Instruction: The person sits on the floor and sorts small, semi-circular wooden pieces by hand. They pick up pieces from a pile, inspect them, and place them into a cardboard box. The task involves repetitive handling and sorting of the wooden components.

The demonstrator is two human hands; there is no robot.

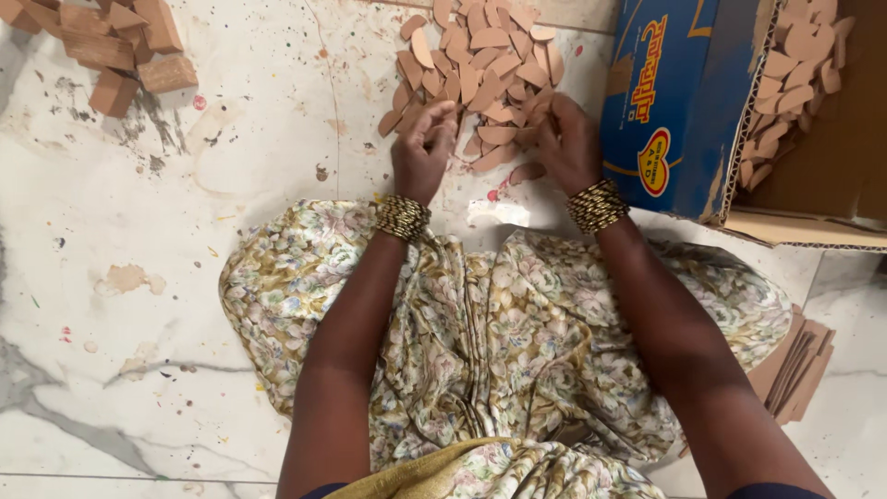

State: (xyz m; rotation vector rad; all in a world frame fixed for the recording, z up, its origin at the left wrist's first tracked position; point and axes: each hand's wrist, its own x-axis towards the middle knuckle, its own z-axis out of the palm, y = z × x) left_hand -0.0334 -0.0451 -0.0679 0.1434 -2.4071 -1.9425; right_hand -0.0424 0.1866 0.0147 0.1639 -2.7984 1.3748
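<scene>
Hands down in the pile of flat wooden pieces (480,65) on the floor (231,277): my left hand (423,148) curls, grip unclear; right hand (565,143) pinches pieces. Risk: loose pieces could slide apart if nudged.

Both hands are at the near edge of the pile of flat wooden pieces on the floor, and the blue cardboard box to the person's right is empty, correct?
Not quite. In the head view the blue cardboard box already holds flat wooden pieces. The rest stands: left hand and right hand are at the pile.

Flat tan leaf-shaped wooden pieces (480,65), loosely heaped on marble floor
</scene>
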